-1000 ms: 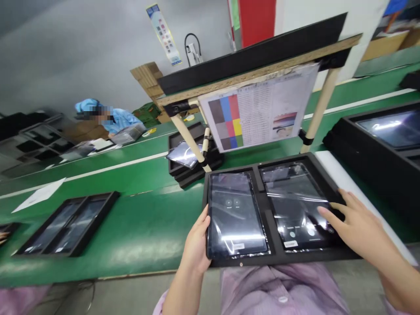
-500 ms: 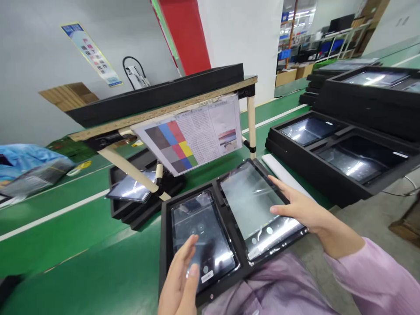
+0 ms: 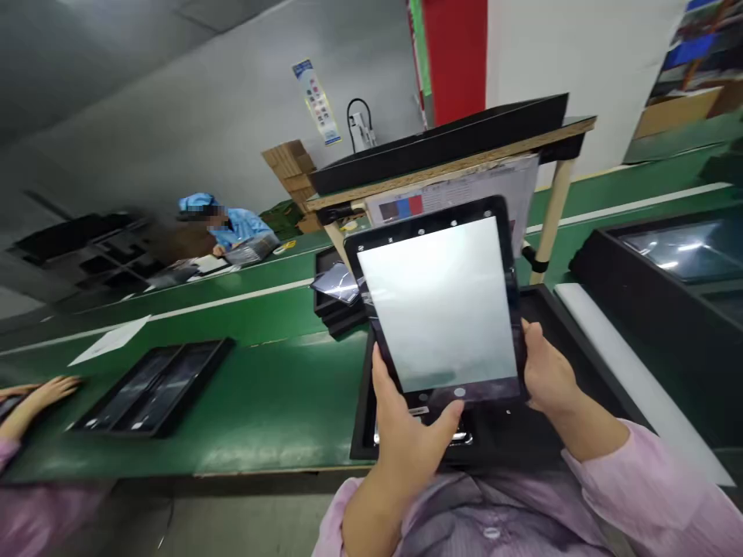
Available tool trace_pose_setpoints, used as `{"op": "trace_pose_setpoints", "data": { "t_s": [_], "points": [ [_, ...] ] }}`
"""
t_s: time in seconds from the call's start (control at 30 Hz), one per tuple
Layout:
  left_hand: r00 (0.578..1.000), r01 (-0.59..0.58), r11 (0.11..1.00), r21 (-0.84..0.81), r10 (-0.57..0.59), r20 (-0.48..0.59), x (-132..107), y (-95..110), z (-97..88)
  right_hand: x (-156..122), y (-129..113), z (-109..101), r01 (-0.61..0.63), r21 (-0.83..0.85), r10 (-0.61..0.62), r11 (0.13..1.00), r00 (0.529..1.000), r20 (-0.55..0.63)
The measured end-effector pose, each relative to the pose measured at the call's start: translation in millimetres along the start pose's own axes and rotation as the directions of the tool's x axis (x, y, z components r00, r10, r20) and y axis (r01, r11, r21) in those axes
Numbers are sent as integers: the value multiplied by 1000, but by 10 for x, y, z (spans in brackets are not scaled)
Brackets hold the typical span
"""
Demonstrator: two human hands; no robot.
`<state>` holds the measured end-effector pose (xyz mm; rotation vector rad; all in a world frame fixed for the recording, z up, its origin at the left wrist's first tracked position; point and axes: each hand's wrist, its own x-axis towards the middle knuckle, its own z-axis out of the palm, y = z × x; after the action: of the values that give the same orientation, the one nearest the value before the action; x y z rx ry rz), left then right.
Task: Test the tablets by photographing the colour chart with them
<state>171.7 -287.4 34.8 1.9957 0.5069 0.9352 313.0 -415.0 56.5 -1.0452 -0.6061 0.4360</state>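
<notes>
A tablet [image 3: 441, 302] with a bright, nearly white screen is tilted up in front of me, raised over a black foam tray [image 3: 557, 433]. My left hand [image 3: 406, 422] grips its lower left edge, the thumb lying across the bottom of the front. At the lower right edge, my right hand [image 3: 549, 371] is closed round the tablet's side. Part of another tablet [image 3: 461, 438] shows below it in the tray's left compartment; the rest is hidden behind the raised one. The right compartment shows bare foam.
A wooden shelf [image 3: 458, 166] with a colour chart stands behind the tablet. Stacked trays [image 3: 667, 271] and a white strip [image 3: 632, 371] lie to the right. Leftward are another tray [image 3: 156, 387], a co-worker's hand [image 3: 49, 394] and a seated person [image 3: 232, 228] across the green bench.
The tablet from the right compartment has been lifted and tilted upright, now in both hands. My left hand has moved from above the other tablet. The view has swung left.
</notes>
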Motion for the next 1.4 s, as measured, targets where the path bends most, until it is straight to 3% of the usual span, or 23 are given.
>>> {"op": "trace_pose_setpoints", "data": {
  "t_s": [0.17, 0.43, 0.6, 0.87, 0.93, 1.03, 1.1, 1.17, 1.27, 1.4],
  "points": [
    [998, -37, 986, 162, 46, -52, -40, 55, 128, -6, -9, -119, -54, -103, 50, 993, 998, -39],
    [997, 38, 993, 110, -31, -64, -30, 121, 177, -103, 159, -391, -210, -248, 191, 946, 977, -99],
    [995, 20, 989, 145, -6, -100, -35, 122, 202, -107, 189, -399, -219, -339, 176, 915, 973, -152],
    [993, -26, 987, 157, 43, -110, -79, 94, 217, -106, 177, -389, -203, -343, 163, 917, 977, -141],
    [994, -43, 996, 81, 51, -95, -79, 48, 188, -107, 156, -356, -202, -322, 163, 925, 976, -142],
    [993, -46, 978, -202, 23, -113, -26, -33, 91, -136, 69, -247, -148, -233, 131, 961, 988, -86],
    [986, 53, 893, -448, -117, -116, 43, -61, 13, -177, -17, -157, -81, -161, 76, 984, 997, -33],
    [961, 201, 758, -620, -276, -26, 114, -59, -47, -222, -108, -85, 0, -128, 2, 992, 1000, 12],
    [924, 324, 614, -720, -368, 102, 162, -55, -66, -254, -238, -52, 123, -204, -107, 971, 991, 83],
    [911, 343, 549, -762, -392, 128, 115, -147, 8, -195, -393, -139, 202, -420, -152, 885, 977, 151]
  ]
}}
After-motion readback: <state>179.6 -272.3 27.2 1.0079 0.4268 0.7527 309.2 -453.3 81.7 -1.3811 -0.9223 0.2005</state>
